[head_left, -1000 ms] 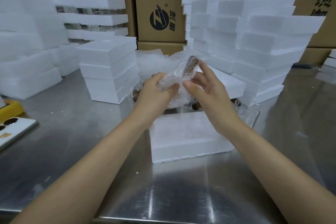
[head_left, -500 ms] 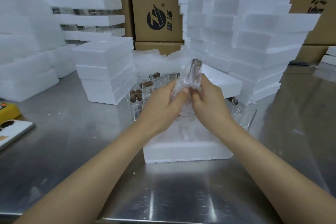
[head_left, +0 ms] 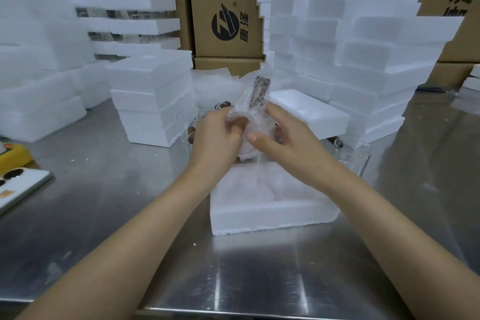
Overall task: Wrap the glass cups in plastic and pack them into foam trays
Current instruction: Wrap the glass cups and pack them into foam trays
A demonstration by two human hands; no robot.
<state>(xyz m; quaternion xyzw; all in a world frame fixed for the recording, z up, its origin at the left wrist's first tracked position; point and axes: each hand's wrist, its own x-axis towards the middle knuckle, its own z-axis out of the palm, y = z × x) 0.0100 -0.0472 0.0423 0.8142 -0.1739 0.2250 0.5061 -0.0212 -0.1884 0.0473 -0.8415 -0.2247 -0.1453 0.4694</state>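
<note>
Both hands hold a glass cup wrapped in bubble plastic point(head_left: 253, 109) above the open foam tray point(head_left: 270, 213); its brown handle sticks up at the top. My left hand point(head_left: 218, 135) grips the wrap from the left with curled fingers. My right hand point(head_left: 283, 138) grips it from the right, thumb pressed on the plastic. Bare glass cups stand behind the hands, one at the right point(head_left: 353, 156) and others at the left point(head_left: 191, 130), partly hidden. A pile of bubble plastic sheets point(head_left: 215, 83) lies further back.
Foam tray stacks rise at the left point(head_left: 153, 96), far left point(head_left: 39, 101) and right point(head_left: 363, 60), with cardboard boxes point(head_left: 226, 8) behind. A foam lid point(head_left: 309, 112) lies behind the hands. A yellow device point(head_left: 13, 156) and a white phone point(head_left: 18, 187) sit at the table's left edge.
The hands have folded the loose plastic tighter round the cup and drawn together, and the wrapped cup has turned more upright over the tray.
</note>
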